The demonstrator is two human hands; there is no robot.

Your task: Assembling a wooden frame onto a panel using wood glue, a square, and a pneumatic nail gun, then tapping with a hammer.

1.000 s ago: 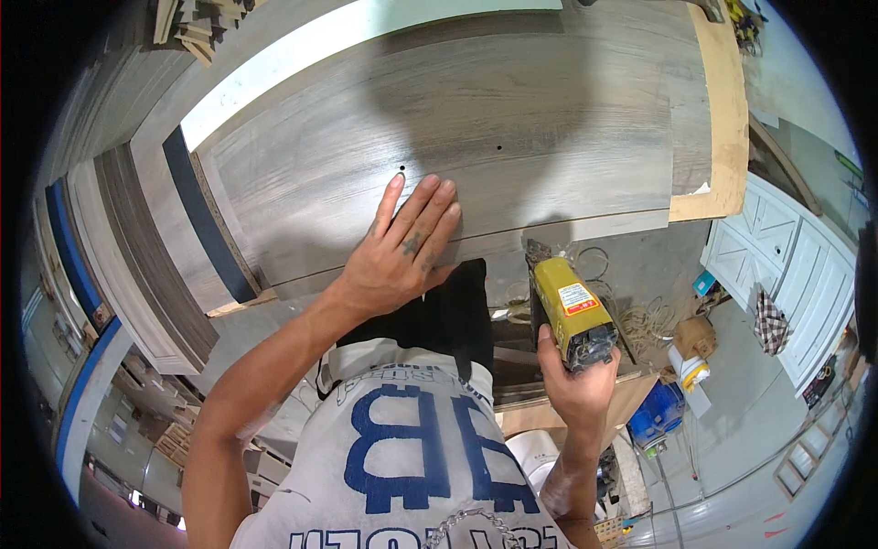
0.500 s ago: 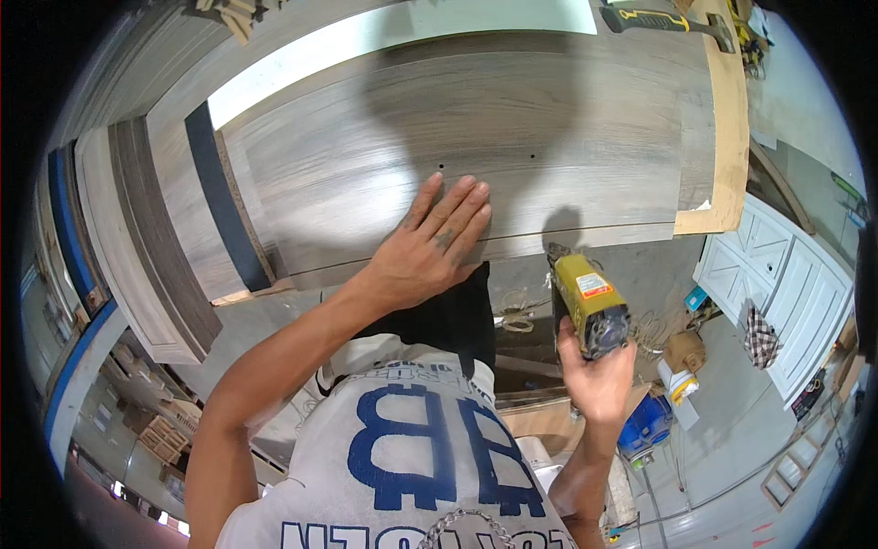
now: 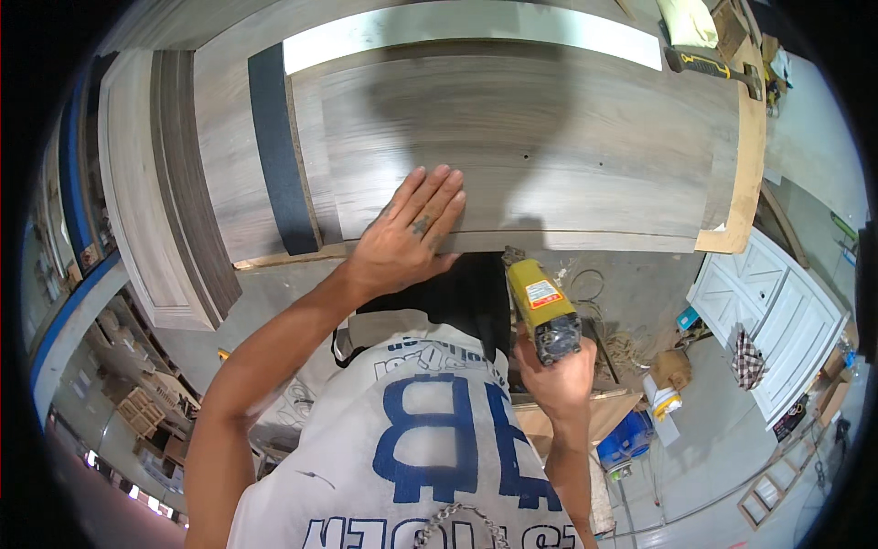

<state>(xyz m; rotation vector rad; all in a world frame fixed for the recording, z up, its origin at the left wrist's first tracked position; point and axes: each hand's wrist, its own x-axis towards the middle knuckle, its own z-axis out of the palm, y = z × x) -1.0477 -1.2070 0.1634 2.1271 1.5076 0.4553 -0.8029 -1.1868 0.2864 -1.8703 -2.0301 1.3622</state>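
My left hand (image 3: 416,218) lies flat on the wood-grain panel (image 3: 585,201), near its close edge, fingers stretched out. Two small dark holes show in the panel, to the right of those fingers. A yellow nail gun (image 3: 546,309) with a black end cap is in my right hand (image 3: 560,368), fingers wrapped round its underside. Its nose points at the panel's near edge; whether it touches the edge I cannot tell. The grip and trigger are hidden beneath the tool's body.
A dark strip (image 3: 282,156) crosses the panel's left end, and a white strip (image 3: 476,26) runs along the far side. A hammer (image 3: 713,69) lies at the far right corner. Grey wood-grain boards (image 3: 151,201) stand at left. White panelled doors (image 3: 768,316) and a blue tank (image 3: 626,437) are at right.
My left hand has moved left along the panel, away from the holes. The nail gun in my right hand has also moved left along the near edge. The view has shifted.
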